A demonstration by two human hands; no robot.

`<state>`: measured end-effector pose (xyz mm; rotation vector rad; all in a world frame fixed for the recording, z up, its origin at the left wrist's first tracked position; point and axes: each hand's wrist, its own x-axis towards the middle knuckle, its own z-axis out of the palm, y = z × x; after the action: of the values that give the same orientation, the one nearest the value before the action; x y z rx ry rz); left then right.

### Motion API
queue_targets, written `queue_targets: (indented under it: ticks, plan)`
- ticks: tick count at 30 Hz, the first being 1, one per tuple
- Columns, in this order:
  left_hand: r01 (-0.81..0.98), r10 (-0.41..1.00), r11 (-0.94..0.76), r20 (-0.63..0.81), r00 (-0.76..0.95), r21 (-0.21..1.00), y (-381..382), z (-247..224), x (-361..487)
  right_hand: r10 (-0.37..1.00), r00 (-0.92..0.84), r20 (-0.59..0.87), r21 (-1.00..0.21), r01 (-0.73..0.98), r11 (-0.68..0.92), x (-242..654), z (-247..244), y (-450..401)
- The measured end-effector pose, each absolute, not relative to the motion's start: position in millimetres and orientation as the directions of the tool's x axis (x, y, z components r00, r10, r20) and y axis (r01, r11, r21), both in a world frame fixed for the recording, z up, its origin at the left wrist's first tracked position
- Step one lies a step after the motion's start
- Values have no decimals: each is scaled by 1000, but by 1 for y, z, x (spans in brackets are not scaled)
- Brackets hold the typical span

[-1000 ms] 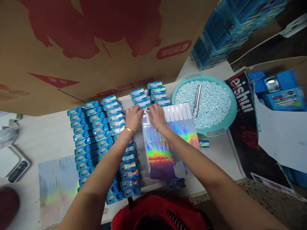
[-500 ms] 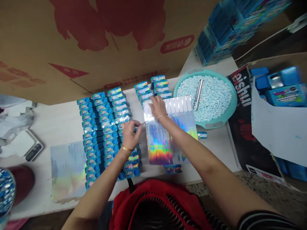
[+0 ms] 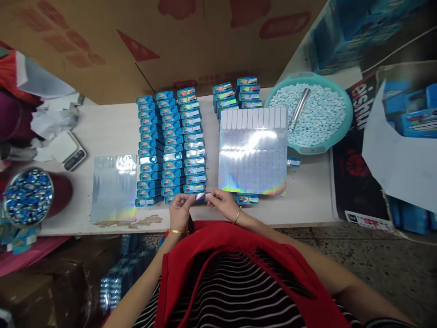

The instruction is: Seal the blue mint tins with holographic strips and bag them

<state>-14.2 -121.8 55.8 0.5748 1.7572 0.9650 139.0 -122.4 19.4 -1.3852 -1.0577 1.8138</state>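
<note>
Near the table's front edge, my left hand [image 3: 180, 208] and my right hand [image 3: 222, 203] are close together, fingers pinched, with a small shiny strip [image 3: 200, 196] between them. The strip is at the near end of the third column of small blue boxes [image 3: 194, 160]. Just right of this column lies a silvery holographic sticker sheet [image 3: 252, 159] with a row of pale strips along its far edge. My left hand pinches the strip's left end; the fingertips of my right hand are at its right end.
A turquoise basin [image 3: 317, 148] of pale blue pieces holds a metal scoop [image 3: 300, 109]. Another silvery sheet [image 3: 114, 189] lies left, near a scale [image 3: 73, 155] and a container of shiny wrapped pieces [image 3: 29, 196]. A large cardboard box [image 3: 205, 50] stands behind.
My right hand has left the sticker sheet and come toward my left hand near the table's front edge. Both hands have moved nearer my body. The camera view has shifted.
</note>
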Motion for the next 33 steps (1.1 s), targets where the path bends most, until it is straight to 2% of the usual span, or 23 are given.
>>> queue_targets:
  ticks: [4,8,12,18,23,29,33]
  plan:
    - [156,812,520,-428,-397,840,-135,36,-20,858,-253,-446,-893,185,-410,139,8,-125]
    - [320,852,465,-320,-414,825,-138,21,-30,881,-213,-423,-857,409,-312,134,-1,-129]
    - [567,896,414,-211,-390,712,-142,10,-35,888,-187,-421,-810,517,-276,129,-10,-132]
    - [714,928,364,-163,-336,598,-143,1,-36,891,-174,-420,-795,544,-269,127,-22,-133]
    - [802,935,355,-194,-297,481,-141,4,-33,881,-176,-438,-792,539,-287,125,-30,-133]
    - [835,908,418,-198,-370,357,-138,7,-36,862,-134,-489,-775,520,-359,126,-28,-135]
    - [841,899,435,-198,-390,321,-137,8,-37,746,-346,-569,-817,338,-467,117,-20,-143]
